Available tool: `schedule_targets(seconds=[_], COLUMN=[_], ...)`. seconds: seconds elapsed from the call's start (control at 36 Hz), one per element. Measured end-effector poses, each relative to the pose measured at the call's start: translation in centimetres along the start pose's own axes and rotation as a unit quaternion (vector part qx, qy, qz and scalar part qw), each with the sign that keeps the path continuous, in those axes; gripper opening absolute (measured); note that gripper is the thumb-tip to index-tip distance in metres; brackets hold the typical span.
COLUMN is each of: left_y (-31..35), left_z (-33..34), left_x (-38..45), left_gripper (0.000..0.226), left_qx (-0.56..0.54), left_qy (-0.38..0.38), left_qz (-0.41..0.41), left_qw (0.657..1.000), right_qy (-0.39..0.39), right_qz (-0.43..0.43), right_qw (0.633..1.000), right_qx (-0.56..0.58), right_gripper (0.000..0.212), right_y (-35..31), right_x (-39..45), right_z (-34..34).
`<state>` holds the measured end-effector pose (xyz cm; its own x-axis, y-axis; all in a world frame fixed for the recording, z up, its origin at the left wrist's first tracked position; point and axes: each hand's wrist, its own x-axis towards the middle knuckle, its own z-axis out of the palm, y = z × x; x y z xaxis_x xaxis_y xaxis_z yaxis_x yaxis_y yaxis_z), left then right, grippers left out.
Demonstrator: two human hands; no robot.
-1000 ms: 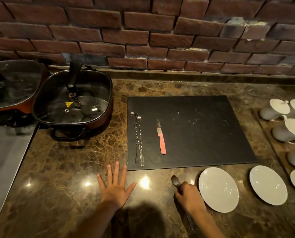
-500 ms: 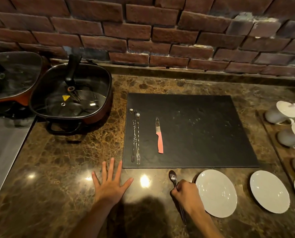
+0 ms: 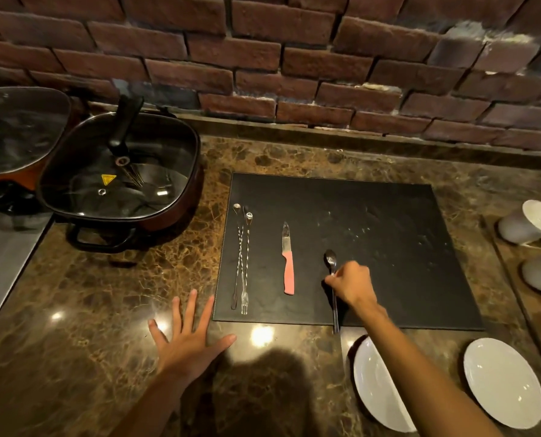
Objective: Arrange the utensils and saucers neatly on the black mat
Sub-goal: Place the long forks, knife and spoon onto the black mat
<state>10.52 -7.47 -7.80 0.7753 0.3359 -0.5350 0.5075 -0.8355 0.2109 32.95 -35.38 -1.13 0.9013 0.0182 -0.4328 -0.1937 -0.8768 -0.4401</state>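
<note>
Brick backs the marble worktop (image 3: pixel 111 294). Right hand (image 3: pixel 351 283) pinches a spoon (image 3: pixel 331 263) over the mat's (image 3: pixel 389 231) front edge, right of the knife (image 3: pixel 287 260). Left hand (image 3: pixel 189 339) lies flat, fingers spread. Saucers (image 3: pixel 504 381) wait at the worktop's front right.

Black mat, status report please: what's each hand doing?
Right hand shut on dark metal spoon, lowering it onto black mat beside pink-handled knife. Left hand open, flat on counter. Two white saucers waiting off-mat.
</note>
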Motion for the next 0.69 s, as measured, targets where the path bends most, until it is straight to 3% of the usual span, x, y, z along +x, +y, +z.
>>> schedule_targets(seconds=[0.69], left_y=[0.7], left_z=[-1.4], left_x=[1.3], left_gripper=[0.105], left_qx=[-0.008], left_qy=[-0.018], left_qz=[-0.03], left_qw=[0.999], right_qy=[0.029], right_qz=[-0.02], right_qw=[0.999], right_qx=[0.011], right_gripper=[0.028], right_y=[-2.0], right_x=[5.5], right_z=[-0.3])
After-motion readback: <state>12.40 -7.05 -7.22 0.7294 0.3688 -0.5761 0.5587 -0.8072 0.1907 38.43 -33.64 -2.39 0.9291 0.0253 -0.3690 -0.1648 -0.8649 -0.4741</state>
